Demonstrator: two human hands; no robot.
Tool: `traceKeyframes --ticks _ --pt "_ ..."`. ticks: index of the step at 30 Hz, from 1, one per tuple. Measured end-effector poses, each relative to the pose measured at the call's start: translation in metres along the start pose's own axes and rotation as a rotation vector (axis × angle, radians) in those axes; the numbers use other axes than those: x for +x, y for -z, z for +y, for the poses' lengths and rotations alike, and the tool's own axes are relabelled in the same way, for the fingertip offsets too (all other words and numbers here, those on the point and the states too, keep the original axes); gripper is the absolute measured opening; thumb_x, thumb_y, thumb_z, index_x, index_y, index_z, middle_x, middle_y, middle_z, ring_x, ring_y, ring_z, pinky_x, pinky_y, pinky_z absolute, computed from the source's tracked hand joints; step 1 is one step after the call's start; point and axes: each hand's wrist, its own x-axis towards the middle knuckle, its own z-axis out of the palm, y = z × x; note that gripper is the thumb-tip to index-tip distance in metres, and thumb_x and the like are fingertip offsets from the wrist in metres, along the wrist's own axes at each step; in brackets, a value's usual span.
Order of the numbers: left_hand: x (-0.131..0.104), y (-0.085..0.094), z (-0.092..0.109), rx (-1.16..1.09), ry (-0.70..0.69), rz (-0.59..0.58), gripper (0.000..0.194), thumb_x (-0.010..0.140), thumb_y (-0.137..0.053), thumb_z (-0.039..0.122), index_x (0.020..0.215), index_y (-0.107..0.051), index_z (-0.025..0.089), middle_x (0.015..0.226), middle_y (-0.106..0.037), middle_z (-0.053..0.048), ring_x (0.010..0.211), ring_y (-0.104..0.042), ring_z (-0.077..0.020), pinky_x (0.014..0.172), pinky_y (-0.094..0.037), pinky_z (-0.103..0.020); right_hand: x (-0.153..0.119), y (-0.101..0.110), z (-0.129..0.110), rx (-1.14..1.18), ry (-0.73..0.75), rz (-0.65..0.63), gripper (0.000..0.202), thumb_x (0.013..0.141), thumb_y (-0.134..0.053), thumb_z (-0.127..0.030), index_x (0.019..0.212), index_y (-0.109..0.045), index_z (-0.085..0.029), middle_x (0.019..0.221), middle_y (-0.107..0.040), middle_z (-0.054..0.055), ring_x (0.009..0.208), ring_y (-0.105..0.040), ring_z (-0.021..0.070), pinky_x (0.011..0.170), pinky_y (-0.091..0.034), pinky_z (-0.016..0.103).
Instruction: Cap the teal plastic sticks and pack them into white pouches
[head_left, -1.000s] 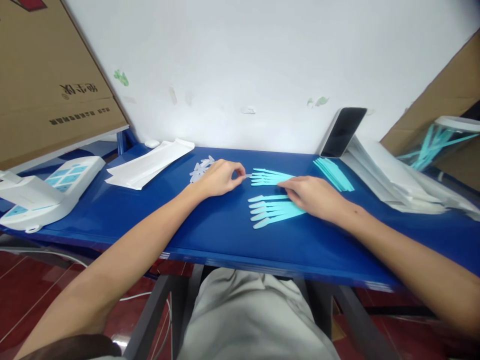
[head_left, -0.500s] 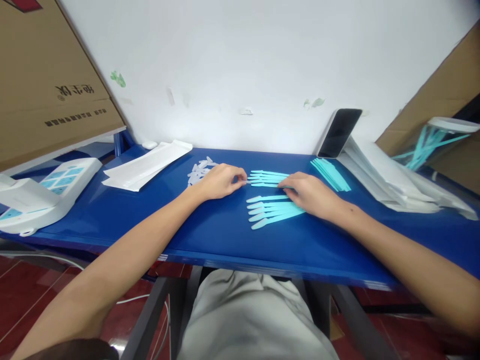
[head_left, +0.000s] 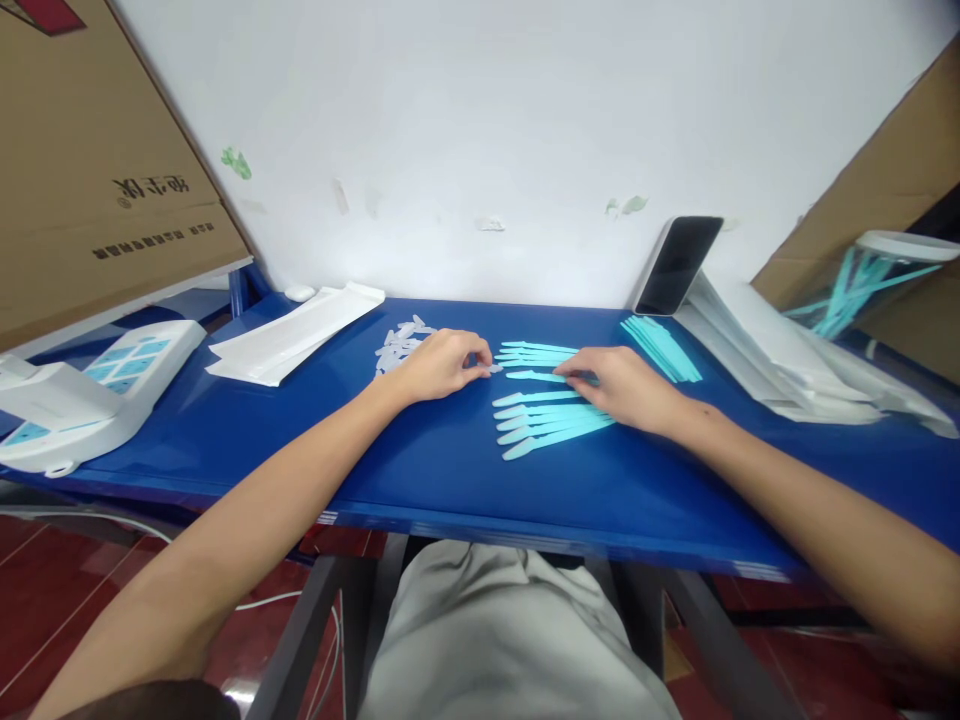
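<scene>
Between the thumb and fingertips of my left hand [head_left: 450, 362] is a small translucent cap [head_left: 495, 369]. My right hand [head_left: 619, 385] pinches one turquoise stick [head_left: 534, 376] near its right end, its thin tip pointing left toward the cap. Several turquoise sticks [head_left: 531, 352] lie just behind it. In front, a fan of several sticks with translucent caps on their left ends [head_left: 517, 436] reaches under my right hand. A pile of loose translucent caps [head_left: 397, 342] lies behind my left wrist.
Right of my right hand lies a stack of turquoise strips [head_left: 661, 350], beside a leaning phone [head_left: 681, 265] and white packets [head_left: 780, 350]. A clear tub [head_left: 855, 285] holds more strips. White sleeves [head_left: 296, 335] and a white device [head_left: 112, 390] are on the left.
My right hand has drawn one turquoise stick slightly toward me, away from the back group. My left hand has barely moved, and the cap at its fingertips now shows more clearly.
</scene>
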Motion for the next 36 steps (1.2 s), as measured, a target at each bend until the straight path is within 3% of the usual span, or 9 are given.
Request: traceKeyframes --ticks 5,11,19,27,36 --pt "0.000 0.001 0.000 0.001 0.051 0.021 0.023 0.094 -0.069 0.019 0.116 -0.074 0.017 0.098 -0.077 -0.006 0.081 -0.068 -0.0179 0.078 -0.051 -0.029 0.001 -0.004 0.003 0.108 -0.012 0.047 0.036 0.098 -0.049 -0.019 0.117 -0.080 -0.022 0.097 -0.072 0.011 0.086 -0.071 0.0265 0.078 -0.058 0.041" --pt "0.001 0.002 0.001 0.063 0.034 -0.026 0.014 0.095 -0.069 0.019 0.100 -0.082 0.019 0.093 -0.078 -0.006 0.084 -0.070 -0.0210 0.082 -0.051 -0.032 -0.003 -0.004 0.003 0.114 0.001 0.126 0.040 0.105 -0.040 -0.028 0.127 -0.072 -0.020 0.103 -0.063 0.012 0.088 -0.065 0.0264 0.082 -0.055 0.043" --pt "0.001 0.000 0.003 -0.007 0.096 -0.001 0.016 0.095 -0.074 0.028 0.104 -0.082 0.018 0.095 -0.081 -0.007 0.081 -0.073 -0.0217 0.077 -0.051 -0.032 -0.004 -0.001 -0.002 0.057 -0.066 0.069 0.036 0.106 -0.035 -0.029 0.122 -0.067 -0.022 0.107 -0.073 0.011 0.095 -0.070 0.0287 0.084 -0.053 0.044" --pt "0.001 0.000 0.008 0.008 0.025 0.004 0.019 0.097 -0.072 0.032 0.105 -0.081 0.018 0.094 -0.080 -0.008 0.082 -0.072 -0.0219 0.080 -0.052 -0.033 -0.003 0.002 -0.011 0.001 -0.065 0.060 0.035 0.106 -0.041 -0.036 0.120 -0.069 -0.021 0.108 -0.075 0.011 0.094 -0.071 0.0283 0.084 -0.053 0.041" --pt "0.001 -0.001 0.006 -0.034 0.042 0.012 0.020 0.097 -0.071 0.034 0.104 -0.082 0.018 0.091 -0.079 -0.008 0.081 -0.071 -0.0214 0.079 -0.052 -0.033 -0.004 0.005 -0.013 -0.046 -0.126 0.015 0.037 0.106 -0.041 -0.039 0.122 -0.070 -0.022 0.114 -0.076 0.011 0.098 -0.072 0.0299 0.079 -0.052 0.039"
